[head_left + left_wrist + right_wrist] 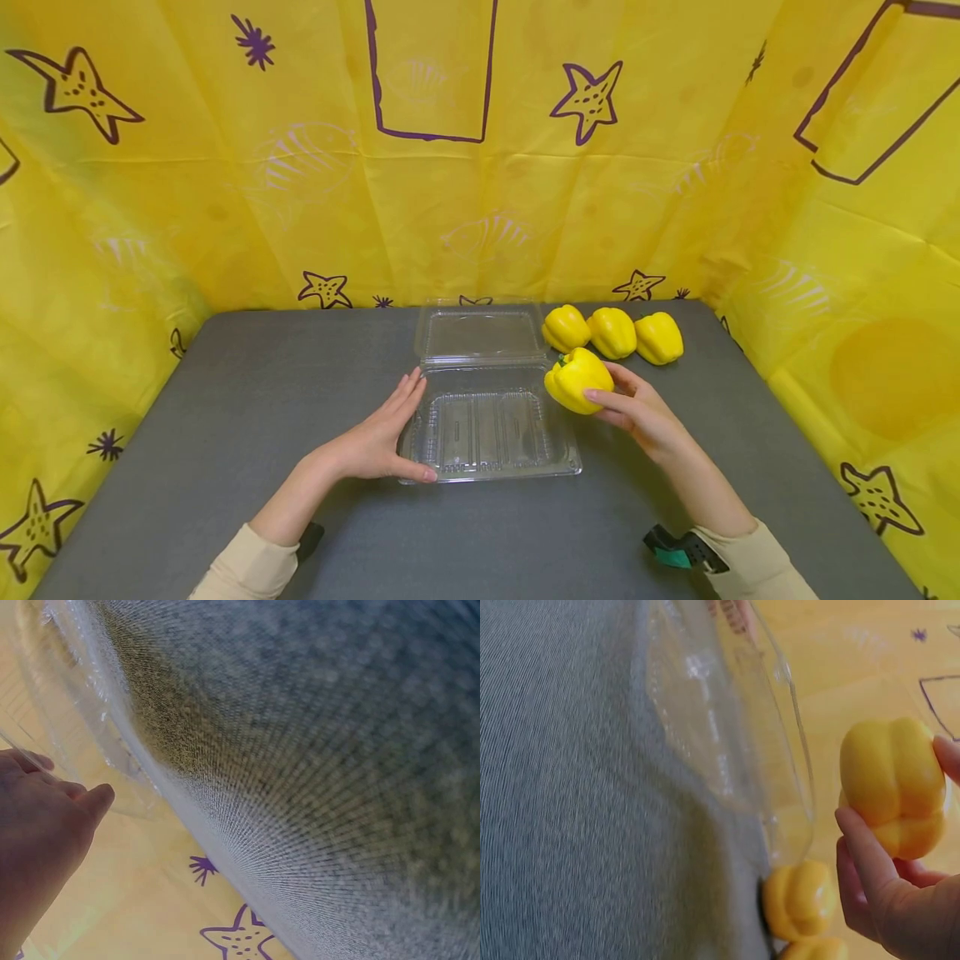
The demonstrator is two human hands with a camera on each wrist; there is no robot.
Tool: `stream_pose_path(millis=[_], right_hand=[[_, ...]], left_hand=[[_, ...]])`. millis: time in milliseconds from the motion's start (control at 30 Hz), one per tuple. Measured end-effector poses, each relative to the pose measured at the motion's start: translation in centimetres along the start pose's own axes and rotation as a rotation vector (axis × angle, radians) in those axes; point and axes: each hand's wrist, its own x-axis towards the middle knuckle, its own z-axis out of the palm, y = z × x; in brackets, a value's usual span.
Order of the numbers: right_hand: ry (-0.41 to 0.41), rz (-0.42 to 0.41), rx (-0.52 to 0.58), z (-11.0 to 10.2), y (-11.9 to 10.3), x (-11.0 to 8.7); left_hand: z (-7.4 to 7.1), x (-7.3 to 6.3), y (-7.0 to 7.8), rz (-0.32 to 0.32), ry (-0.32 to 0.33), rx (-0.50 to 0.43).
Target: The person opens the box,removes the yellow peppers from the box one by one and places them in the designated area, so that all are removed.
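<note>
A clear plastic clamshell container [487, 429] lies with its lid [483, 333] folded back on the grey table, and its tray has nothing in it. My left hand [382, 432] rests along the tray's left side, fingers straight and spread, thumb at the front left corner. In the right hand [637, 408] I hold a yellow bell pepper [579, 381] by its side, raised over the tray's right edge with its green stem toward the back left. The right wrist view shows fingers and thumb gripping this pepper [892, 784].
Three more yellow bell peppers [612, 332] stand in a row at the back right, beside the lid. A yellow cloth [450, 208] with starfish and fish drawings hangs behind and at both sides of the grey table [247, 400].
</note>
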Motion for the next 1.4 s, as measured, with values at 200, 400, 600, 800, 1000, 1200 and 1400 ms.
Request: stream_pose_path(millis=[200,400,600,800,1000,1200,1400], right_hand=[[0.036,0.022,-0.01,-1.3,0.4,-0.1],[0.087,0.034,-0.017,-2.6,0.9,-0.1],[0.142,0.051,0.026,-4.0,1.4,-0.2],[0.175,0.05,0.099,-5.4,1.8,-0.3],[0.197,0.053,0.132,-6.6,2.0,-0.4],[0.235,0.06,0.172,-7.9,2.5,-0.4],[0.257,0.05,0.243,-9.2,2.9,-0.4]], left_hand=[[0.0,-0.1,-0.1,-0.001,0.005,0.003],[0.0,-0.1,-0.1,0.004,0.007,-0.001],[0.0,-0.2,-0.1,0.002,0.005,-0.006],[0.0,-0.2,-0.1,0.006,0.006,-0.004],[0.0,-0.2,-0.1,0.003,0.006,-0.006],[0.0,-0.2,-0.2,0.006,0.007,-0.004],[0.0,-0.2,-0.1,0.008,0.007,-0.006]])
